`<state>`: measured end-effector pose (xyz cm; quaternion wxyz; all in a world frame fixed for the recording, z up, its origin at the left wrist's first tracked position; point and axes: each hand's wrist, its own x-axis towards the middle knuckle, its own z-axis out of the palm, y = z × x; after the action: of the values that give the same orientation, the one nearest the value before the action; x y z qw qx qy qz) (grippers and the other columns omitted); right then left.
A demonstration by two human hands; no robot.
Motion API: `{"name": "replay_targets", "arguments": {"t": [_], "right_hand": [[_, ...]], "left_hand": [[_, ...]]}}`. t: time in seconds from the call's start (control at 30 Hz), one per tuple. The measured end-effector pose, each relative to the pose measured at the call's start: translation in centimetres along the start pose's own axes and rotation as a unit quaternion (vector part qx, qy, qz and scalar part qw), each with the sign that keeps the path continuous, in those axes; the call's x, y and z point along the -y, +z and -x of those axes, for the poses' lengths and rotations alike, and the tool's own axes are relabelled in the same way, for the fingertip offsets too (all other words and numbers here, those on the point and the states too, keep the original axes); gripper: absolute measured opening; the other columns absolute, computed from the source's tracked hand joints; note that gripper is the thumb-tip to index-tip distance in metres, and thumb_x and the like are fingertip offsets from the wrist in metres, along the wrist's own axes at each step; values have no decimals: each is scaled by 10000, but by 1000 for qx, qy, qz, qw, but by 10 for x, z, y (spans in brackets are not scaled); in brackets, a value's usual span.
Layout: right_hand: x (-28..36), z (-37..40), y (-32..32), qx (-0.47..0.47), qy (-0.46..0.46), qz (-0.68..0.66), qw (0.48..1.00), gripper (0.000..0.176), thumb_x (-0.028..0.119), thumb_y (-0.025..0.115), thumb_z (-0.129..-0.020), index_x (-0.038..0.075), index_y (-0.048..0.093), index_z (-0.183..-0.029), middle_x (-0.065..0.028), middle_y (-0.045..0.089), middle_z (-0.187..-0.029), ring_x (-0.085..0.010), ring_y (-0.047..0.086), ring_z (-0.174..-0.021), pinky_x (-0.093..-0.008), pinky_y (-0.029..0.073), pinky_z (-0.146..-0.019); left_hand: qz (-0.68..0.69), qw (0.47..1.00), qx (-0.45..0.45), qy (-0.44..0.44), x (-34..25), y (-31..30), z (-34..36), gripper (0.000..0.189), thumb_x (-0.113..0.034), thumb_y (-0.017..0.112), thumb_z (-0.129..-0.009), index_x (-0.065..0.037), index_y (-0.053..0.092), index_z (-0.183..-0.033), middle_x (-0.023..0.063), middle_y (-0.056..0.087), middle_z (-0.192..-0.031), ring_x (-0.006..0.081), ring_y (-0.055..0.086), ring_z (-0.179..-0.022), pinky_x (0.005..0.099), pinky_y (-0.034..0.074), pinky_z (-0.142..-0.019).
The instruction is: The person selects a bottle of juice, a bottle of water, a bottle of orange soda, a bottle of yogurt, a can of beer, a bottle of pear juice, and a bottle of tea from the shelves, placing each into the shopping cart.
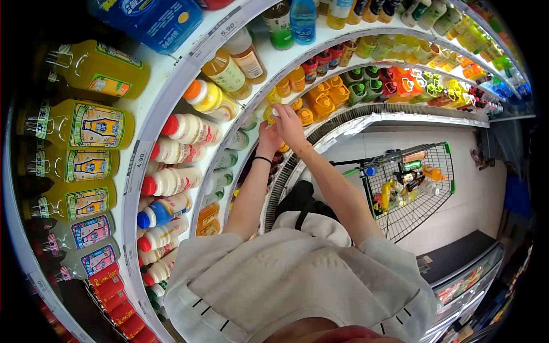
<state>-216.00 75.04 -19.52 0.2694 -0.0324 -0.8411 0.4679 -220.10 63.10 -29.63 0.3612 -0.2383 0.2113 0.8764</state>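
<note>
Both my hands are raised close together in front of the curved drinks shelves. My left hand [270, 139], with a black band at the wrist, is closed around the lower side of a small yellow item [269, 113], which looks like a bottle. Over its top, my right hand [290, 126] has its fingers pinched together against it. The fingers hide much of the item, so its exact shape cannot be made out. Close by on the shelf stand orange drink bottles [320, 102] and pale green-white bottles [237, 140].
White yogurt-drink bottles [186, 128] with red caps and yellow soda bottles [100, 124] line the shelves at left. Behind my right arm stands a wire shopping cart [400, 223] holding several drinks. A black-topped low cabinet [457, 257] is at lower right.
</note>
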Motion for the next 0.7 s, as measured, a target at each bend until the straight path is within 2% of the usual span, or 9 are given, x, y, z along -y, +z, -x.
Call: {"name": "replay_targets", "arguments": {"t": [0.07,0.1,0.17,0.2,0.33,0.5,0.57,0.6,0.7], "right_hand": [[17,13,-42,-48,-55,152,986,328,83,722,-884,65,648,-1203,-134,689,-1151,-381,649,-1065,-437,542,-885],[20,19,-57,-56,-49,158,985,328,83,722,-884,65,648,-1203,-134,689,-1151,-381,649,-1065,-437,542,-885],[21,37,-91,-117,-45,174,977,348,95,752,-840,61,659,-1174,-130,691,-1127,-375,648,-1086,-448,549,-893],[22,50,-103,-126,32,78,988,345,61,737,-847,54,651,-1180,-130,692,-1126,-370,670,-1037,-444,555,-874],[37,90,-185,-149,94,48,983,322,23,704,-882,62,646,-1196,-151,688,-1108,-357,697,-894,-427,568,-790],[45,149,-262,-197,232,-19,952,303,-32,630,-953,33,660,-1247,-114,719,-1154,-237,717,-1046,-342,597,-880],[50,168,-292,-276,278,-193,899,287,38,671,-964,35,665,-1251,-84,739,-1156,-188,710,-961,-326,577,-840],[41,180,-303,-293,267,-205,895,301,49,634,-1002,11,650,-1301,-80,740,-1194,-157,697,-1036,-309,578,-880],[34,202,-338,-327,273,-266,865,325,67,624,-1017,2,637,-1334,-110,751,-1175,-174,708,-1042,-296,577,-870]], "left_hand": [[-68,998,13,14,28,-18,2,521,-478,462,-1024,-90,533,-1365,121,566,-1380,256,536,-1305,414,398,-1137],[-73,997,16,4,39,-21,8,521,-478,462,-1024,-90,533,-1365,121,566,-1380,256,536,-1305,414,398,-1137],[25,998,-13,-65,70,-24,22,543,-491,465,-1027,-83,526,-1380,130,563,-1387,257,543,-1294,419,414,-1125],[27,998,-21,-55,87,-6,41,557,-493,480,-1036,-70,517,-1396,146,557,-1397,265,546,-1282,427,423,-1124],[27,986,-26,-165,146,1,69,566,-464,500,-1055,-22,498,-1408,187,575,-1359,302,585,-1228,417,483,-1079],[-48,961,22,-270,184,6,99,565,-377,582,-1014,-25,488,-1445,161,586,-1389,289,602,-1224,416,511,-1061],[-100,933,72,-338,191,24,117,580,-359,618,-984,-31,491,-1444,158,581,-1396,298,603,-1215,423,509,-1062],[-143,929,87,-331,197,37,131,555,-341,624,-977,-54,511,-1439,154,634,-1344,318,646,-1168,415,548,-1010],[-188,887,155,-393,204,59,151,611,-321,684,-939,-64,499,-1461,154,627,-1361,331,647,-1168,421,552,-1008]]}}
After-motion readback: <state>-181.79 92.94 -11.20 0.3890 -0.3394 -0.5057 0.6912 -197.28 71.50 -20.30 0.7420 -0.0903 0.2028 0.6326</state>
